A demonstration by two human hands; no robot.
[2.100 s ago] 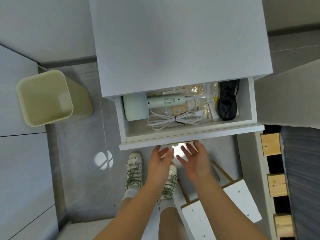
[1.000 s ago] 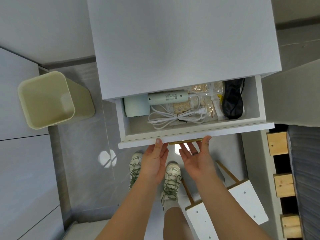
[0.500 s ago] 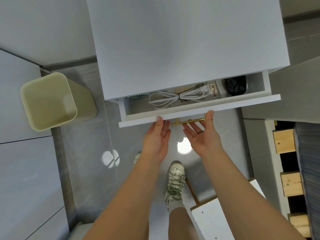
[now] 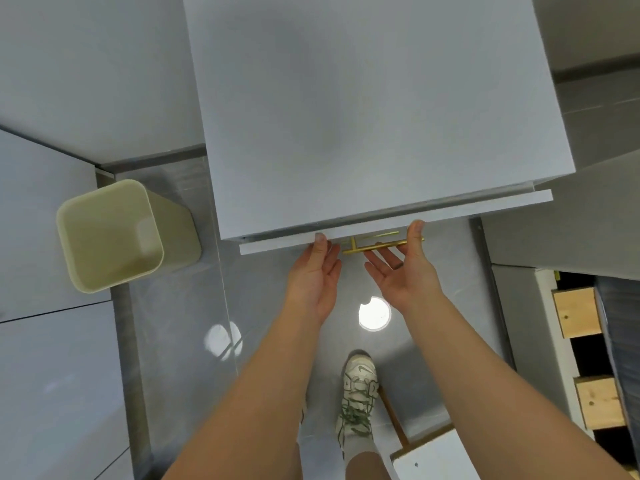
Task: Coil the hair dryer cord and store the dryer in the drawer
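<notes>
The white drawer [image 4: 467, 207] of the nightstand [image 4: 363, 109] is pushed almost fully in; only its front edge shows below the top. The hair dryer and its coiled cord are hidden inside. My left hand [image 4: 317, 275] has straight fingers, the fingertips touching the drawer front left of the brass handle [image 4: 372, 247]. My right hand [image 4: 403, 268] is palm up with straight fingers; its thumb tip presses the drawer front at the handle's right end.
A pale green waste bin [image 4: 110, 237] stands on the floor left of the nightstand. A white stool [image 4: 436, 457] sits at the lower right, wooden bed slats [image 4: 576, 311] at the right edge. My shoe [image 4: 358, 389] is on the glossy grey floor.
The drawer has slid inward from open to nearly closed, hiding the dryer, cord and other contents. Both hands have moved forward with the drawer front.
</notes>
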